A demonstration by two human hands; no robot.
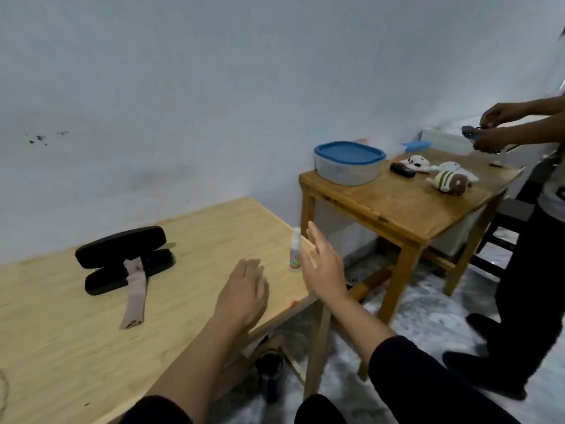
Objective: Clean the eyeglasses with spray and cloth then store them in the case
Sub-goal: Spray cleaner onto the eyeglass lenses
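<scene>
A black eyeglass case (122, 258) lies open on the light wooden table (61, 332), its lid tilted up at the back. A folded beige cloth (134, 296) hangs out of the case onto the table. I cannot make out the eyeglasses. A small white spray bottle (295, 252) stands upright near the table's right edge. My left hand (244, 289) rests flat on the table, fingers together, holding nothing. My right hand (324, 264) hovers open just right of the bottle, fingers spread, close to it but not gripping.
A second, darker wooden table (406, 206) stands to the right with a blue-lidded container (348, 162), plush toys (449, 179) and a dark object. Another person (535, 240) stands at far right handling something. A dark bottle (270, 377) sits on the floor under my table.
</scene>
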